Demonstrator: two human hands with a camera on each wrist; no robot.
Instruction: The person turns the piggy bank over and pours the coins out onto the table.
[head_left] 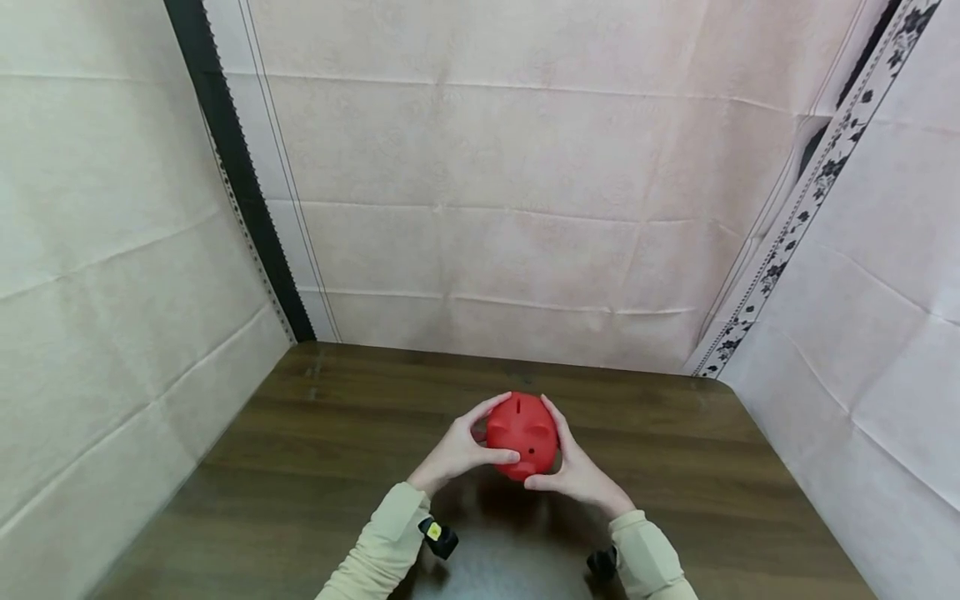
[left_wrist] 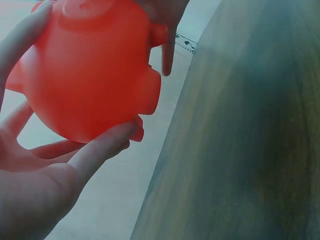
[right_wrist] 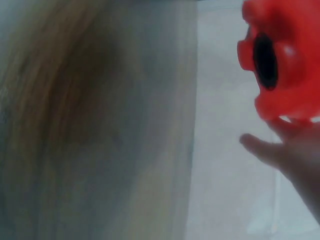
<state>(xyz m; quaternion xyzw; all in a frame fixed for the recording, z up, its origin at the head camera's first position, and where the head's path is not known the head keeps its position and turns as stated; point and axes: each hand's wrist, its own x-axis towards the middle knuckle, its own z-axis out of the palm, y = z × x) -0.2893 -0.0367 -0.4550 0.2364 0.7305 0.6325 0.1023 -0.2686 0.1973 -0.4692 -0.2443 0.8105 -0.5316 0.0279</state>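
"Piggy bank: where is it, and how is it carried?"

"Up off the tabletop, between the left hand and the right hand. The left grips one flank, its thumb across the front. The right cups the other flank with fingers and thumb spread wide; in the right wrist view its thumb looks apart from the surface."

"Heavy?"

"Probably light. The smooth red body suggests a stiff, hollow shell, perhaps plastic, though whether anything lies inside cannot be told."

"Slippery, then?"

"Likely a little, as the roundness gives fingertips no edge. The broad flanks, held from opposite sides, look the best place to take hold."

"And the feet?"

"Stubby, fair as a stop for a thumb, poor as a main grip. The black plug between them may be a softer part, better left unpressed. The slot on top offers no purchase."
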